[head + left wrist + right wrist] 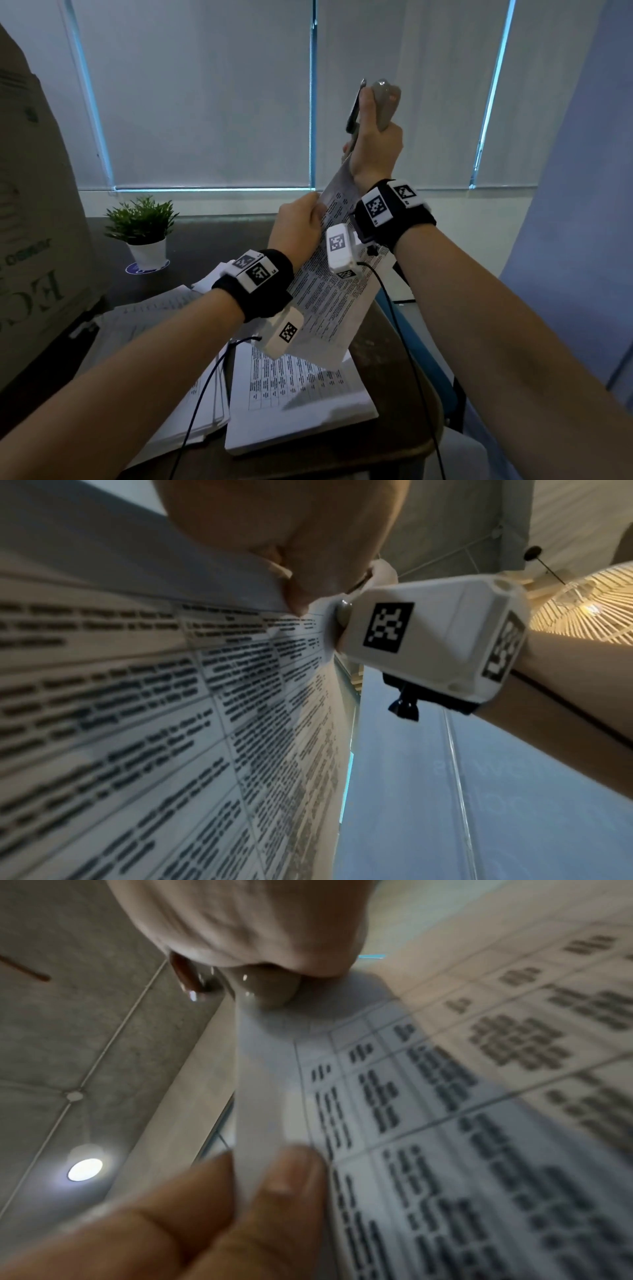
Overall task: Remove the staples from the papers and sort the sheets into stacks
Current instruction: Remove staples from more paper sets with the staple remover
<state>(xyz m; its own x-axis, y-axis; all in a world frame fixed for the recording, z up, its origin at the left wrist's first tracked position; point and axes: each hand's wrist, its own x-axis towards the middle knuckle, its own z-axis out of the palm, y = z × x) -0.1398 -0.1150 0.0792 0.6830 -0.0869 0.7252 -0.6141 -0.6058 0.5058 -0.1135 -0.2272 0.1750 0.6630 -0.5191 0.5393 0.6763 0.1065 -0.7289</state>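
Observation:
A printed stapled sheaf is held up in the air, tilted, above the table. My left hand pinches its left edge just below the top; the right wrist view shows that thumb on the printed face and the fingers behind. My right hand is raised above it and grips a grey stapler-like tool, whose lower end meets the sheaf's top corner. The tool's tip sits against the paper. The staple itself is hidden. The left wrist view shows the printed page close up.
Two paper stacks lie on the dark table: one with tables straight below, another to its left. A potted plant stands at the back, a large cardboard box at the left. Sensor cables hang from both wrists.

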